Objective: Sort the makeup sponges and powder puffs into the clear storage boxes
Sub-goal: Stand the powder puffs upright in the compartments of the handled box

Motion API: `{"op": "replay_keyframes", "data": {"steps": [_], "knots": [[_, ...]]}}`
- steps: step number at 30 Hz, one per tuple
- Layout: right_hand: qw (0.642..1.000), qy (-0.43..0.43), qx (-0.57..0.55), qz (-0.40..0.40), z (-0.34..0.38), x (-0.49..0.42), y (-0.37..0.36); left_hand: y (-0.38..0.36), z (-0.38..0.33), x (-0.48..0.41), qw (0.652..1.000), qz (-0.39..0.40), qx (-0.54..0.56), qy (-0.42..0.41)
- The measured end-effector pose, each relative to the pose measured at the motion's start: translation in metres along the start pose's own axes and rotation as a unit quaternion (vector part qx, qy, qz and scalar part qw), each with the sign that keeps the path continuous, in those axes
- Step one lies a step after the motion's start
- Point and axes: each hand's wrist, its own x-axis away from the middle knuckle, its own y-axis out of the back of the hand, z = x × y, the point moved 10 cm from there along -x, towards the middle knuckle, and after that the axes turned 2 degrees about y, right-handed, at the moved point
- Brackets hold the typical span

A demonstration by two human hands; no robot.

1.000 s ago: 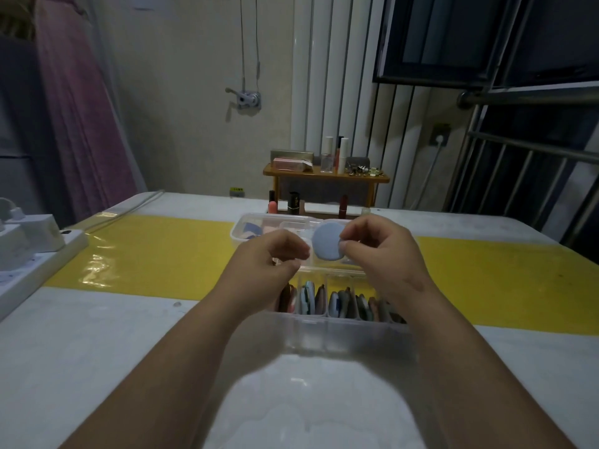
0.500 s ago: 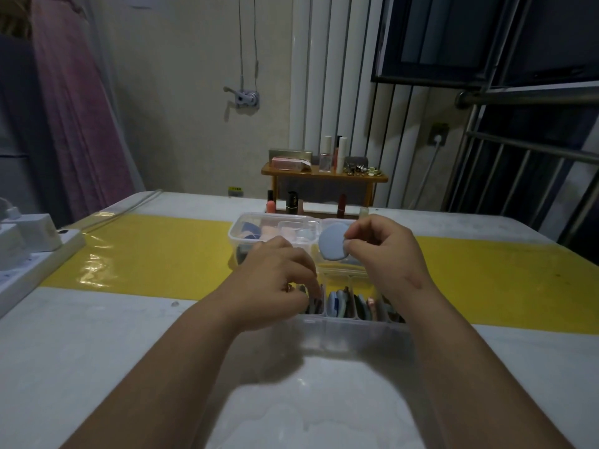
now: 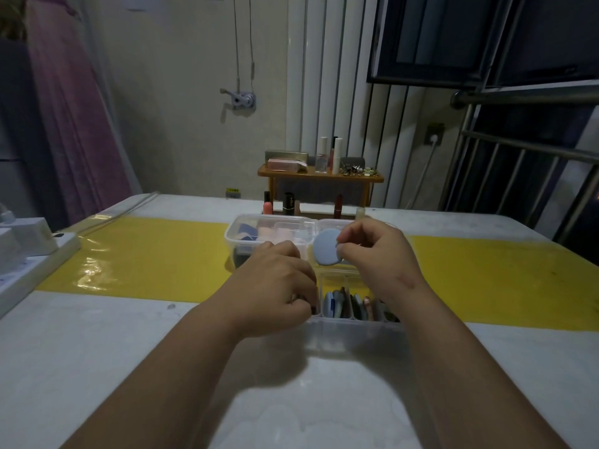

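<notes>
My right hand point(image 3: 377, 254) pinches a round light-blue powder puff point(image 3: 325, 247) by its right edge and holds it upright above the near clear storage box point(image 3: 356, 332). Several flat puffs point(image 3: 353, 306) stand on edge in that box's compartments. My left hand point(image 3: 275, 283) has its fingers curled down into the left end of the same box; whatever they touch is hidden. Behind it stands a second clear box point(image 3: 236, 241) holding pink and dark-blue sponges point(image 3: 262, 233).
The boxes sit on a white table with a yellow mat point(image 3: 146, 254) across it. White power strips and adapters point(image 3: 29, 251) lie at the left edge. Lipsticks and small bottles point(image 3: 287, 202) stand behind the far box, before a small wooden shelf point(image 3: 319, 176).
My left hand let go of the blue puff and dropped down into the left end of the near box. My right hand kept hold of the puff, almost in the same place.
</notes>
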Motion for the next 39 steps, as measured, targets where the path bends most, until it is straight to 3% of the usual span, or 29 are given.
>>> {"op": "replay_keyframes", "data": {"steps": [21,26,39], "knots": [[0.998,0.006,0.01,0.064,0.001,0.003,-0.019,0.001,0.02,0.004,0.998,-0.007,0.045,0.042],[0.995,0.021,0.047,0.083,0.007,0.006,-0.026,-0.001,0.025,0.006,0.992,-0.013,0.11,0.064],[0.977,0.035,0.162,0.135,0.021,0.013,-0.038,0.0,0.029,0.004,0.986,-0.025,0.145,0.075]]}}
